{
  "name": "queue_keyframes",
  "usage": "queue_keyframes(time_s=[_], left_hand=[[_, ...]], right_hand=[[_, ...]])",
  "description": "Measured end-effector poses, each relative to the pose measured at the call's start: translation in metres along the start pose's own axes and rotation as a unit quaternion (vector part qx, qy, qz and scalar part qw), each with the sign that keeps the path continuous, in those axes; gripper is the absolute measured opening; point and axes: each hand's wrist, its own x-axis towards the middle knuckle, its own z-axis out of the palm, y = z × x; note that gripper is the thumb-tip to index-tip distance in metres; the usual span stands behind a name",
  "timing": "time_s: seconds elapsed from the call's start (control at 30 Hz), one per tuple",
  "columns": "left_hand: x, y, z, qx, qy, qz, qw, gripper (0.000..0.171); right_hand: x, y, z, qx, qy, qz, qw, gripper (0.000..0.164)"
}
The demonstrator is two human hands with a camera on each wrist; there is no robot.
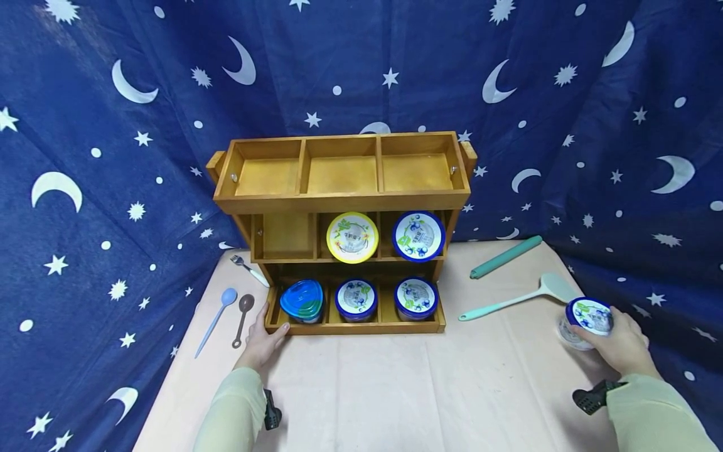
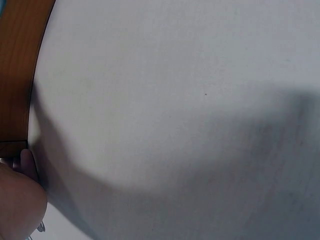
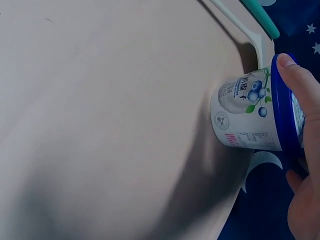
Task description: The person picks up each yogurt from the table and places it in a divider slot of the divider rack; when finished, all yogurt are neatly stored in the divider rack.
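Observation:
At the right edge of the table my right hand (image 1: pixel 624 345) grips a blueberry-print tub (image 1: pixel 590 317) round its blue lid. In the right wrist view the tub (image 3: pixel 247 110) shows a white side, with the thumb on the lid's rim. My left hand (image 1: pixel 264 342) holds the front left corner of a three-tier wooden rack (image 1: pixel 341 202), thumb along the front edge and fingers at the side. The bottom tier bears a blue-lidded container (image 1: pixel 302 301) and two blueberry-print tubs (image 1: pixel 356 298). On the middle tier are a yellow-lidded tub (image 1: pixel 353 237) and a blue-lidded tub (image 1: pixel 418 236).
Left of the rack lie a fork (image 1: pixel 248 270), a blue spoon (image 1: pixel 217 320) and a brown spoon (image 1: pixel 243 320). To its right are a pale green spatula (image 1: pixel 519 301) and a teal stick (image 1: pixel 505 257). A starry blue cloth (image 1: pixel 361 63) hangs behind the table (image 1: pixel 367 389).

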Motion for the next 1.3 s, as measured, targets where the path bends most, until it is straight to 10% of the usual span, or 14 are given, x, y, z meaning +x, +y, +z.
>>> queue_keyframes(time_s=[0.57,1.3], left_hand=[[-0.002,0.001,-0.001,0.0,-0.001,-0.007,1.0,0.088],[-0.003,0.002,0.0,0.008,-0.001,-0.004,1.0,0.09]], right_hand=[[-0.002,-0.006,0.004,0.02,-0.016,0.021,0.999,0.119],[-0.005,-0.044,-0.006,0.061,0.025,-0.078,0.995,0.111]])
